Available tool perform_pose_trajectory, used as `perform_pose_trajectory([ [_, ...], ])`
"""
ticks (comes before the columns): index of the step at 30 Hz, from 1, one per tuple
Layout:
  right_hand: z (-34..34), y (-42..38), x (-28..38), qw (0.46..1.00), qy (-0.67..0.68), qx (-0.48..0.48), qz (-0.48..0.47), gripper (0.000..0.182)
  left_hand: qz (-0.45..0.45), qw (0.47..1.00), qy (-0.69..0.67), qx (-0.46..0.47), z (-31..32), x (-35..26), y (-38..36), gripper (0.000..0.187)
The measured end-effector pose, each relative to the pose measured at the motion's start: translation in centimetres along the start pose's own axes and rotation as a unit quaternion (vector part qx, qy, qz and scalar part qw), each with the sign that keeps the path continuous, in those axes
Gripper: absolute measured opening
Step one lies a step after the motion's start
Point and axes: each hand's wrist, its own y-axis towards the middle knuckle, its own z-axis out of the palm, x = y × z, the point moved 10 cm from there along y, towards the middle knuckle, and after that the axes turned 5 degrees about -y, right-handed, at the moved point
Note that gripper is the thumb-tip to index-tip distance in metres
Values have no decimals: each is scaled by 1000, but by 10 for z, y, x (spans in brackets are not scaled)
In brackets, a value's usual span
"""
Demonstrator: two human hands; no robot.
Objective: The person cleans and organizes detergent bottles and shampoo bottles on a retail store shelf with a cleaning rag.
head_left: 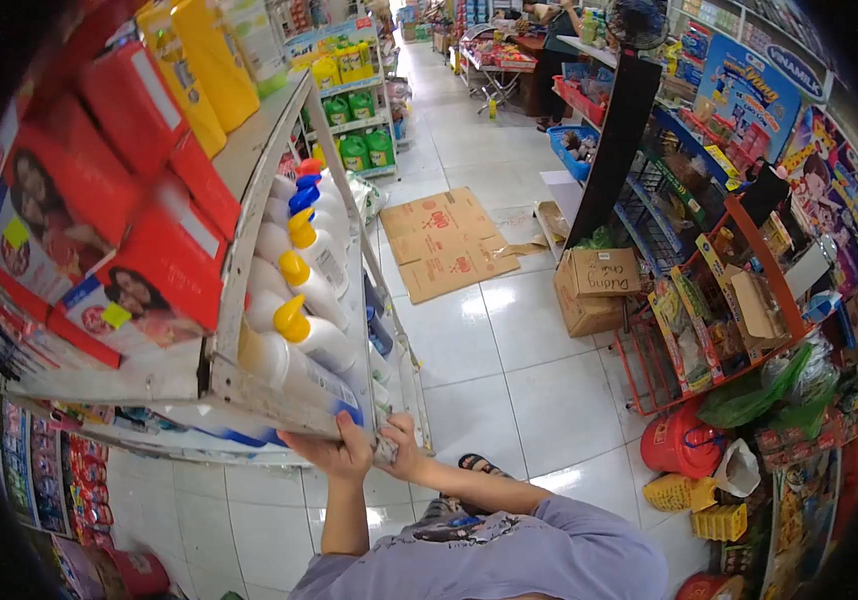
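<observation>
Gripping the edge of the metal shelf (259, 405) at lower centre with the left hand (342, 450), thumb over, fingers curled beneath. Clasping the shelf's corner just beside with the right hand (405, 449), fingers mostly closed. Lined above with white bottles (321, 345); stacked at upper left with red boxes (164, 255). Lying flat at upper centre on the tiled floor (564, 400): flattened cardboard (439, 240).
</observation>
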Motion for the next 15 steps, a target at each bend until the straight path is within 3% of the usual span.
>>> perform_pose_trajectory([
  [5,5,-37,-28,999,-17,2,41,65,6,999,30,-21,-2,-4,2,67],
  [9,30,-120,-97,971,-90,141,170,63,4,998,58,-22,-2,-10,6,66],
  [12,37,-170,-135,943,-114,194,244,64,29,997,65,-16,-1,-9,8,66],
  [15,36,-164,-127,943,-40,156,290,62,23,995,96,-14,-2,-8,7,66],
])
